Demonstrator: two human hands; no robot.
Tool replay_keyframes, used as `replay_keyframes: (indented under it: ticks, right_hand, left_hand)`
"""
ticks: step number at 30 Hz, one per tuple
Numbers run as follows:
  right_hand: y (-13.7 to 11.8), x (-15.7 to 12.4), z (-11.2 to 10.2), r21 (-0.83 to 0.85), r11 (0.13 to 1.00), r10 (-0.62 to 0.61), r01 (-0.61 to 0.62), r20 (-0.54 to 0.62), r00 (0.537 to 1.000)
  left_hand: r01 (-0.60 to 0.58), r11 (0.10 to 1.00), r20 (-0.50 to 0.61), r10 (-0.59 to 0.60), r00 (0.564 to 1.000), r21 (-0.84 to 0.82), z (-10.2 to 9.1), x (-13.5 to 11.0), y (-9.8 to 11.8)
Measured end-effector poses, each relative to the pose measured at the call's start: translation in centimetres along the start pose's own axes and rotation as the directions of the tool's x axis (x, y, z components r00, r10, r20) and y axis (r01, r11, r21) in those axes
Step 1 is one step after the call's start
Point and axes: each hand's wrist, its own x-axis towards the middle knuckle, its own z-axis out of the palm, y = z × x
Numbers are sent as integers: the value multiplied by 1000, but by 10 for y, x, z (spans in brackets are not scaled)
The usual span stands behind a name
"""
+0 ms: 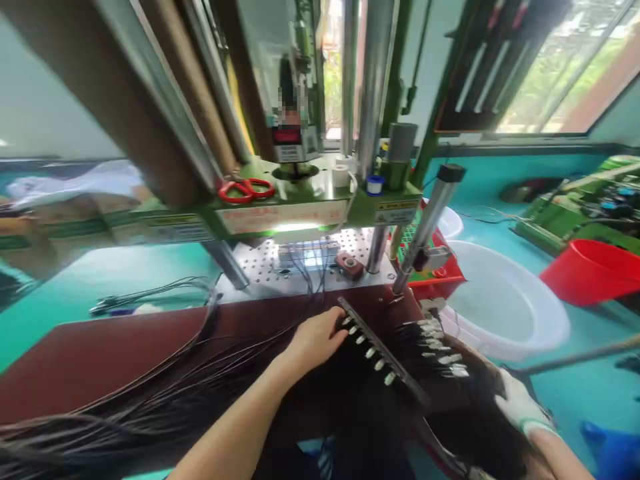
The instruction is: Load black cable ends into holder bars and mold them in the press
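Observation:
My left hand (pixel 316 340) is bare and grips the end of a long black comb-like bar (pixel 383 350) lined with small white wire terminals. A thick bundle of black wires (pixel 365 417) spreads beneath the bar and trails left across a maroon mat (pixel 100 353). More metal-tipped terminals (pixel 435 343) fan out beyond the bar. My right hand (pixel 520 407) wears a white glove with a green cuff and sits on the wires at the far right. Its fingers are partly hidden.
Just ahead stands a green-framed press with steel columns and a perforated steel bed (pixel 295 263). Red-handled scissors (pixel 246 190) lie on its frame. To the right are a white basin (pixel 500 300), a red tray (pixel 435 273), a red bin (pixel 587 270) and green machinery (pixel 575 213).

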Motion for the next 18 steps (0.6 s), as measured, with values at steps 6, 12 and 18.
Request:
replay_keyframes:
  ticks: [6,12,18]
  right_hand:
    - [10,-5,21,-44,995,91,-92,-37,995]
    - [-5,14,3,11,1000,13,-13,-74,997]
    - [-45,21,-55,272,956,-63,111,-178,982]
  left_hand:
    - [-110,989,-65,104,992,-98,-21,-10,1]
    - [-128,672,-280,-123,952,-730,-50,-6,-14]
    - [-175,100,-198,-649,734,-979,-53,31,-54]
